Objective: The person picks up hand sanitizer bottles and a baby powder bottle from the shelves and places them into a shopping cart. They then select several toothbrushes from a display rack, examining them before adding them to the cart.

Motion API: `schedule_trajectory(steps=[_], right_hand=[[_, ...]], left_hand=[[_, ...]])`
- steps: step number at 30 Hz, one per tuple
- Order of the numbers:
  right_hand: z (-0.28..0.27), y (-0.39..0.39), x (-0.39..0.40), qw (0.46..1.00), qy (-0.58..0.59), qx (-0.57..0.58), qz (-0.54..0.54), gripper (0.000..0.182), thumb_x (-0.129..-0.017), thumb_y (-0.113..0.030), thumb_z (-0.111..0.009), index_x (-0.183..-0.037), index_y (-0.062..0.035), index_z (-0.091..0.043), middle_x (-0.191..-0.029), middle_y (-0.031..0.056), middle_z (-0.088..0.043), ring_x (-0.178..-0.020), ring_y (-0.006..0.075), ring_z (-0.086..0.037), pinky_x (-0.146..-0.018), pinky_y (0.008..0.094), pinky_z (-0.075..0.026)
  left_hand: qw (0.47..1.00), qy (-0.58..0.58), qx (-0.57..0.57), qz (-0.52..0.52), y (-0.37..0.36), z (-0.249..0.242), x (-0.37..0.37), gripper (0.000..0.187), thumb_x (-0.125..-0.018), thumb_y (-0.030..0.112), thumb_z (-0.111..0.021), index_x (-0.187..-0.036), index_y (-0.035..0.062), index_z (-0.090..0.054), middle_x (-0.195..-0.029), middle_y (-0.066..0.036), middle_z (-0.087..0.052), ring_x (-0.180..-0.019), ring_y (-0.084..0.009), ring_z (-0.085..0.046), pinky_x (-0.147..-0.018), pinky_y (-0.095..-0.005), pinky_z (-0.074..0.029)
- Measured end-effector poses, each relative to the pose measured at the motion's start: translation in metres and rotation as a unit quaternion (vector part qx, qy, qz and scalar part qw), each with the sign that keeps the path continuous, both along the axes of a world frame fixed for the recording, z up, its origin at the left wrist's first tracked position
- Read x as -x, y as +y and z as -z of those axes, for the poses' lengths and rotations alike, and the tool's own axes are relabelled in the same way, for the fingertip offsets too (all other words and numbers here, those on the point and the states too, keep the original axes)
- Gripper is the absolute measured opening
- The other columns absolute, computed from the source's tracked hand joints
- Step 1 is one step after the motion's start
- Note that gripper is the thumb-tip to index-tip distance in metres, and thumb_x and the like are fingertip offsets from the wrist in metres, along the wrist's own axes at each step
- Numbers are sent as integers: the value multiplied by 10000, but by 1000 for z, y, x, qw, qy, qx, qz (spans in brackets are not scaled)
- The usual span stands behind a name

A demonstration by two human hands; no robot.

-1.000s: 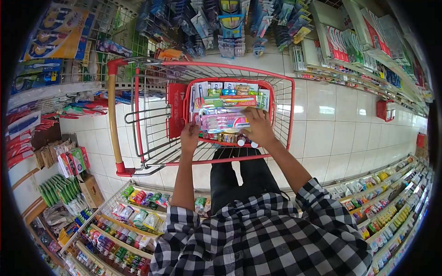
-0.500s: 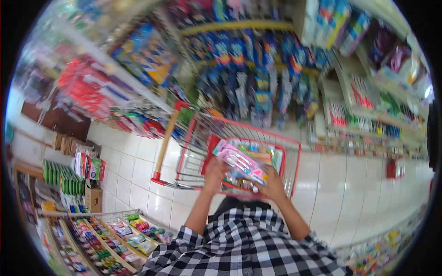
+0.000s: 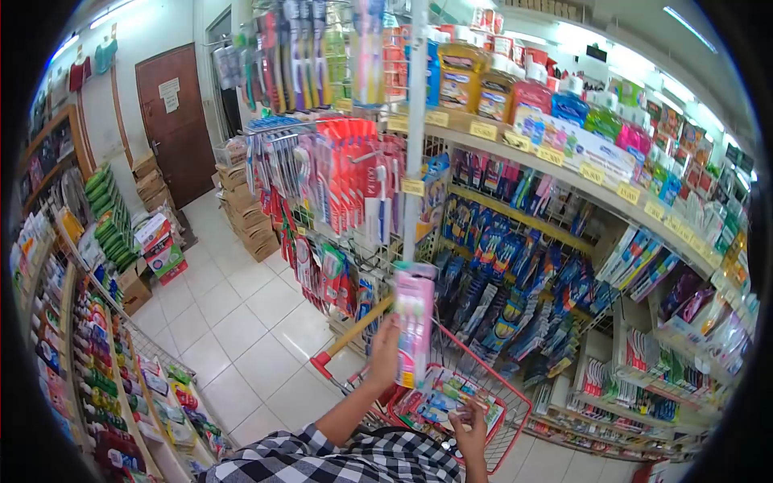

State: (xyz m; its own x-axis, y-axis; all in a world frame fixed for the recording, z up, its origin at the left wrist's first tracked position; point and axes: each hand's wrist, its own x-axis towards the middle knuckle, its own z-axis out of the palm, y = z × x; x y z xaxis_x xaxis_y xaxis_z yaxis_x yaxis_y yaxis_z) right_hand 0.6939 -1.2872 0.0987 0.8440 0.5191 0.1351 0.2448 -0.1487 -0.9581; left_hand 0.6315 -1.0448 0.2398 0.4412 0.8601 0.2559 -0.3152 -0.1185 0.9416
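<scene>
My left hand point(image 3: 385, 352) grips a pink toothbrush pack point(image 3: 414, 322) by its left edge. The pack stands upright in front of me, its pale brushes showing through the clear front. Lower right, my right hand point(image 3: 470, 427) holds nothing. Its fingers are bent but apart, over the shopping cart point(image 3: 514, 394). Inside the cart lie several colourful packages point(image 3: 443, 400), partly covered by that hand. The cart's yellow-brown handle point(image 3: 354, 332) shows to the left of the pack.
Hanging toothbrushes point(image 3: 346, 173) fill a rack ahead, beside a white post point(image 3: 416, 137). Mouthwash bottles point(image 3: 463, 72) line an upper shelf. Cardboard boxes point(image 3: 245, 213) and a brown door point(image 3: 173, 125) are at the far left. Shelves of packets point(image 3: 121, 386) run along my left.
The view has swung up and left. The pink pack, earlier tilted between both hands above the cart, is now raised upright in my left hand alone. My right hand has let go.
</scene>
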Motion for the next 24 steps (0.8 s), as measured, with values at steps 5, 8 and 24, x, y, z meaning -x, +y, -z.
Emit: schedule_trajectory(steps=[5,8,24], right_hand=[[29,47,25,998,37,45,8,417,-801,-189,-742,-1130,16,-587,-853,89,-662,-737,139,-636,-680,274,-513],[69,83,42,940,60,325,-84,566,-805,-434,-706,-1149,0,-589,-946,165,-681,-840,246,-677,-757,341,-516],[145,177,148,903,-15,428,-33,952,-681,-597,-742,-1364,-41,-380,-1346,301,-351,-1283,484,-263,-1075,557,-241]], left_hand=[[985,-161,49,-33,127,-43,68,267,-979,173,-497,-1184,4,-519,-1067,-25,-566,-966,-116,-523,-858,-262,-423],[988,-155,1,-18,198,-63,102,269,-960,149,-537,-1191,14,-508,-1080,-29,-566,-980,-112,-532,-861,-266,-429],[970,-97,-217,49,366,-156,134,491,-854,178,-701,-1227,3,-432,-1091,-118,-592,-999,-156,-584,-862,-291,-469]])
